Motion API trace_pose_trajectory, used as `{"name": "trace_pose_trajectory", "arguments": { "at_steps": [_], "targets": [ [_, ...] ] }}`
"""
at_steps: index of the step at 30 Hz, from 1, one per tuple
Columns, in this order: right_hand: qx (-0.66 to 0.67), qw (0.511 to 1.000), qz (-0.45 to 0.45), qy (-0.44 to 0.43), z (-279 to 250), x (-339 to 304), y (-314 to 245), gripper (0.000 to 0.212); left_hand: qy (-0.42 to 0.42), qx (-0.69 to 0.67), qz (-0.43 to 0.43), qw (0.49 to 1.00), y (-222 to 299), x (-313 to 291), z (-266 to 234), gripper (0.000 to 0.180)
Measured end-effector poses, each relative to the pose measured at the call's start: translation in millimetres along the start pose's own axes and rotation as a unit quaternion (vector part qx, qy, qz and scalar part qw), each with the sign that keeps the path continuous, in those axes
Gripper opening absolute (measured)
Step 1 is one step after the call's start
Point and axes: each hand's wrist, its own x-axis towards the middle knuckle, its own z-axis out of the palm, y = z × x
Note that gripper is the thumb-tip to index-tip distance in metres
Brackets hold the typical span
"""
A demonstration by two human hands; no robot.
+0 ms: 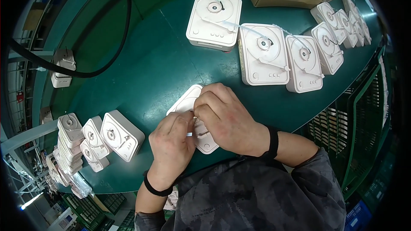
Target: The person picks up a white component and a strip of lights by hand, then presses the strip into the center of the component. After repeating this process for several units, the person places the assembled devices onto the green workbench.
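A pale, record-player-shaped device point(206, 143) lies on the green table close in front of me, largely covered by both hands. My left hand point(172, 139) is closed over its left side, and the end of a thin white strip point(189, 134) pokes out between the fingers. My right hand point(229, 119) bends over the upper right part of the device, its fingers pinched together against my left fingertips. What the right fingertips hold is hidden. The round disc of this device is mostly covered.
Matching devices with strips point(264, 55) stand at the far right, more point(332, 21) behind them. Others point(122, 135) are grouped and stacked at the left. An open cardboard box point(282, 1) of white strips sits at the back. A black cable point(128, 21) loops upper left; green crates point(334, 128) stand right.
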Motion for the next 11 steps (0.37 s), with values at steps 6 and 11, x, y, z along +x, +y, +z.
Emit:
{"name": "trace_pose_trajectory", "arguments": {
  "at_steps": [6,11],
  "targets": [
    [0.054,0.997,0.025,0.055,3.4,-5.6,5.9,0.014,0.028,-0.017,0.026,0.999,-2.8,-2.0,8.3,0.023],
    [0.05,0.998,0.028,0.038,2.5,-4.1,2.2,0.014,0.022,0.001,0.022,0.999,-1.6,-5.3,9.0,0.024]
  ]
}}
